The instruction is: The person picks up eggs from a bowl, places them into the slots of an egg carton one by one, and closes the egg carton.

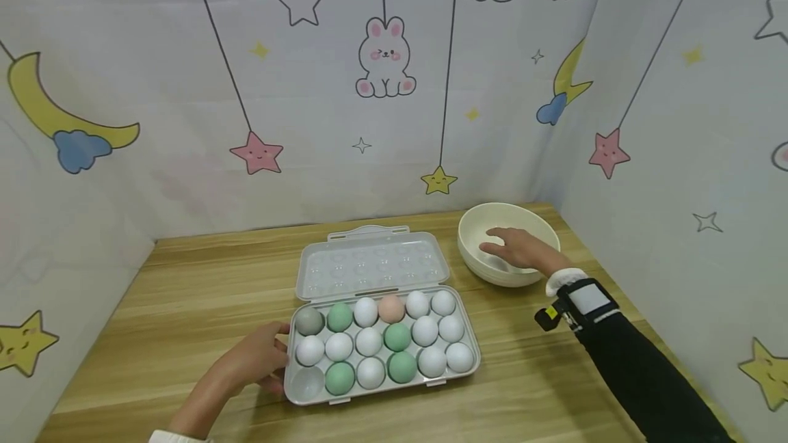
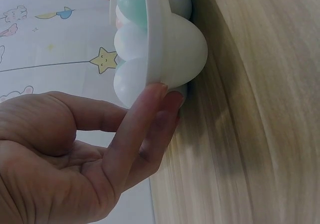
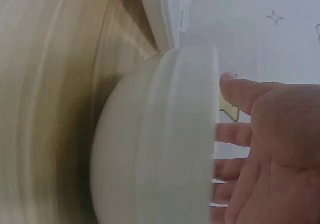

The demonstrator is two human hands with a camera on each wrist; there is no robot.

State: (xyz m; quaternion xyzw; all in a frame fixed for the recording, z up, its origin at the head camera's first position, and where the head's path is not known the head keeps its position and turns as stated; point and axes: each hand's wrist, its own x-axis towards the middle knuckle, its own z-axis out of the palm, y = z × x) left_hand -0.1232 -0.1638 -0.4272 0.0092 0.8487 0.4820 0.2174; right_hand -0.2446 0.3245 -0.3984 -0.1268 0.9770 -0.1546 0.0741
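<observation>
My left hand (image 1: pixel 261 357) holds the left end of an open plastic egg box (image 1: pixel 384 392), its fingertips at the rim in the left wrist view. White eggs (image 1: pixel 371 372), green eggs (image 1: pixel 403 366), a pink egg (image 1: pixel 391 308) and a grey-green egg (image 1: pixel 309 320) sit in the cups. The front left cup (image 1: pixel 306 384) holds no egg. Over a cream bowl (image 1: pixel 501 277) at the back right, my right hand (image 1: pixel 520 249) hovers with spread fingers and nothing in its grasp. The right wrist view shows the fingers behind the bowl's rim, partly hidden.
The box's clear lid (image 1: pixel 372 265) lies folded back behind it, left of the bowl. All this stands on a wooden table (image 1: pixel 215 279). A printed cloth (image 1: pixel 332 87) hangs at the back and sides, close to the bowl on the right.
</observation>
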